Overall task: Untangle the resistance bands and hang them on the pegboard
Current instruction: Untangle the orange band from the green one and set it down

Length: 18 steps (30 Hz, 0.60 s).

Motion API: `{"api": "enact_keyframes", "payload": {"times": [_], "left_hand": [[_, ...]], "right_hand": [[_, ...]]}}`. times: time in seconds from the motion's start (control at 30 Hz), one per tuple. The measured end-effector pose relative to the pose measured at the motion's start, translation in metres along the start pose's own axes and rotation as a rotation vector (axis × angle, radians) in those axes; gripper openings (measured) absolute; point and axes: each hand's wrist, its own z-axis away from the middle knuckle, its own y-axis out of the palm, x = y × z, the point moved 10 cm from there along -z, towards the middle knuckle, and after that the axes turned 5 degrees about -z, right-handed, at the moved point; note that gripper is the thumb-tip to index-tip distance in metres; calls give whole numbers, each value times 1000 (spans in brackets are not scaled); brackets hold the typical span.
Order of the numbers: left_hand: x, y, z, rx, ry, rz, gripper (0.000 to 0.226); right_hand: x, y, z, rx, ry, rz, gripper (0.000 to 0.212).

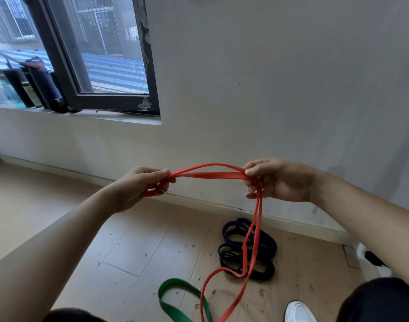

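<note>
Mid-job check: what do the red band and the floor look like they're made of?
Red band: probably rubber or latex, matte. It is a thin flat strip that twists and droops limply below the right hand. Floor: looks like pale tile or laminate planks, judging by the straight seams, with a dull finish. I can't tell which.

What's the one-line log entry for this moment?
left hand grips red band | right hand grips red band | purple band, black band, green band on floor
</note>
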Motion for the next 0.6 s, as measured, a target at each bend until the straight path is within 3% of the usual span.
{"api": "enact_keyframes", "payload": {"times": [0.13, 0.27, 0.37, 0.43, 0.53, 0.6], "left_hand": [[2, 6, 5, 64, -32, -50, 77], [-5, 18, 9, 130, -39, -5, 78], [-22, 32, 10, 159, 3, 82, 45], [-32, 44, 10, 190, 29, 75, 31], [-40, 65, 10, 249, 57, 5, 27], [-42, 69, 9, 256, 63, -10, 27]], "right_hand": [[-1, -6, 0, -38, -20, 131, 18], [-7, 4, -1, -8, -5, 435, 31], [-14, 23, -7, 65, -24, 543, 26], [-16, 36, -12, 96, -40, 516, 35], [-23, 58, -19, 177, -15, 338, 52], [-28, 60, -27, 133, 5, 275, 60]]}}
